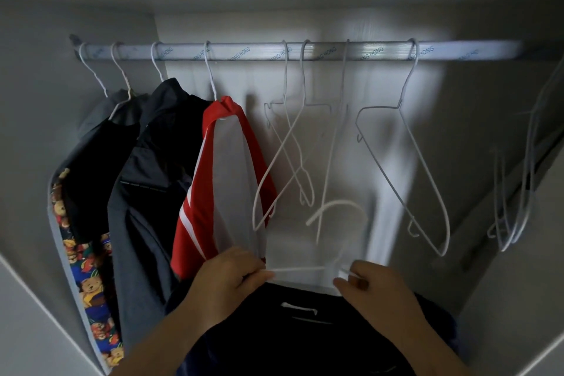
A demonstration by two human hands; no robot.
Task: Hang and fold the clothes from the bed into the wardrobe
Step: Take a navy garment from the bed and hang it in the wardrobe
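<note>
You are facing into an open wardrobe, looking down at your two hands in the lower middle of the view. Your left hand pinches one shoulder of a white wire hanger, and your right hand pinches the other, fingers curled onto the wire on both sides. A dark navy garment hangs from that hanger beneath your hands, below the rail and not yet on it. The hanger's hook points up towards the rail and looks blurred. The pale metal rail runs across the top. On its left part hang a dark jacket and a red-and-white shirt, with a teddy-bear print fabric at the far left edge. To the right of the red shirt hang several empty wire hangers, some crossing one another, with open rail between them. The garment looks soft and light, so it will probably sag and could slip off the thin wire if the hanger tips. The wire itself is likely springy and will bend under a hard squeeze. Holding at both shoulders, as you do, keeps it level. For hooking it on, a grip at the hanger's neck just below the hook would likely give better aim.
</note>
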